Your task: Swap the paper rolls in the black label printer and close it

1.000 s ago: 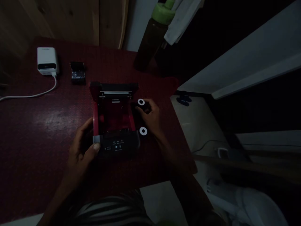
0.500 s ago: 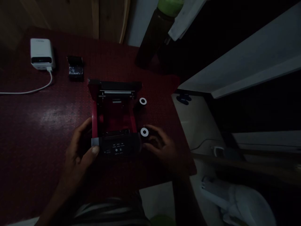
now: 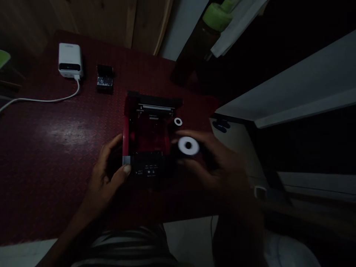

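A red and black printer-like device [image 3: 151, 168] stands on the table with its lid [image 3: 155, 102] raised and its red inside showing. My left hand [image 3: 109, 178] holds its front left corner, thumb on the top panel and fingers along the side wall. Between the thumb and fingers of my right hand [image 3: 219, 167] is a roll with a white ring-shaped end [image 3: 182, 148], lifted just right of the device. Its dark body is mostly hidden and a little blurred. A second roll with a white end [image 3: 178, 121] stands behind it, by the device's right side.
A white power bank [image 3: 70, 55] with a plugged-in cable [image 3: 47, 101] lies at the back left of the red table [image 3: 69, 137]. Near it sits a small dark shiny item [image 3: 105, 78]. A tall bottle with a green cap [image 3: 191, 48] stands at the back right.
My right hand has lifted the near roll off the table, up toward me and slightly right. My left hand stays on the device. The whole view has shifted.
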A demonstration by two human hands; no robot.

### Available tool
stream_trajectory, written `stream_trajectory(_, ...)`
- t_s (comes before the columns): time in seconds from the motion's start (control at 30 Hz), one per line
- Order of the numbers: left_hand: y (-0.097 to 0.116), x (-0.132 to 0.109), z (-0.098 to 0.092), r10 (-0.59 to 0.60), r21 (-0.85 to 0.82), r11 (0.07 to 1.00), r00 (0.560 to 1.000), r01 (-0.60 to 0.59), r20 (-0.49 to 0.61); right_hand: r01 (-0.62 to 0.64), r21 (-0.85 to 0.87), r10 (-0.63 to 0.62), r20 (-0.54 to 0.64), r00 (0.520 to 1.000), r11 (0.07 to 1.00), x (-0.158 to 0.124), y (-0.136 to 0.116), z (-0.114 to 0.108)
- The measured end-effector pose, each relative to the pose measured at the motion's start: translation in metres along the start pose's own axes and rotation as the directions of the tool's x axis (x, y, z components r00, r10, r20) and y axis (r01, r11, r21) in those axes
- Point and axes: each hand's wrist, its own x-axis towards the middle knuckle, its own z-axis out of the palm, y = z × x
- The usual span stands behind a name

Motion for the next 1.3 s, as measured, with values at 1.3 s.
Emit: stream_trajectory(1.3, 0.002, -0.002, -0.003, -0.018, 0.006, 1.0, 1.0, 0.018, 0.013, 0.166, 0.077, -0.182, 0.521, 0.834, 0.983, 0.054, -0.014, 0.032)
